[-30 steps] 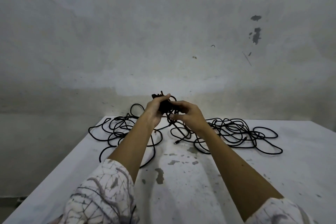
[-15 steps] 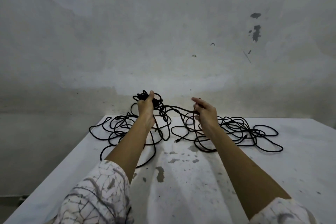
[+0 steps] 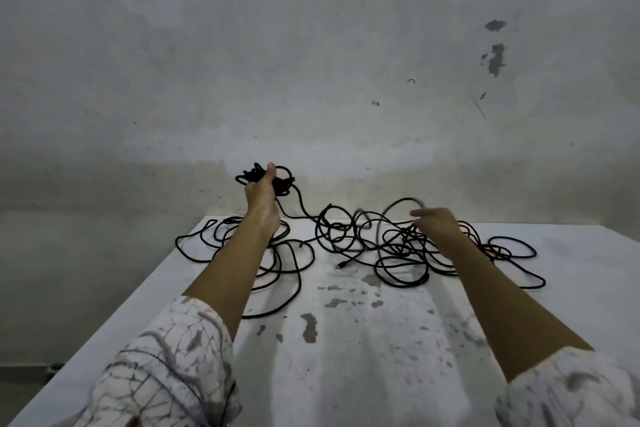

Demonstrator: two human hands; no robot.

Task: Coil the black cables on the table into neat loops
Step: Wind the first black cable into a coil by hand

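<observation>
My left hand [image 3: 260, 192] is raised above the far edge of the table [image 3: 363, 340], at about 11 o'clock from the table's centre, fingers clenched round a small bundle of coiled cable [image 3: 273, 180]. I judge I hold it high so that the free run hangs clear and the gathered loops do not fall back into the heap.

From the bundle one strand [image 3: 302, 206] drops toward 3 o'clock and enters the right-hand tangle [image 3: 408, 246], which lies at about 1 o'clock on the table.

My right hand [image 3: 437, 222] hovers over that tangle, fingers loosely curled. The view is blurred there; I cannot tell whether it pinches a strand or holds nothing. I judge it is placed to draw the next length toward the bundle.

A second heap, the left-hand tangle [image 3: 277, 253], lies under and around my left forearm at 10 o'clock, one long loop reaching toward 7 o'clock. A connector end [image 3: 343, 265] rests between the heaps.

Obstruction: strands in the right-hand heap cross one another many times, so a pull may snag or drag the whole heap. The table surface is chipped and patchy.
</observation>
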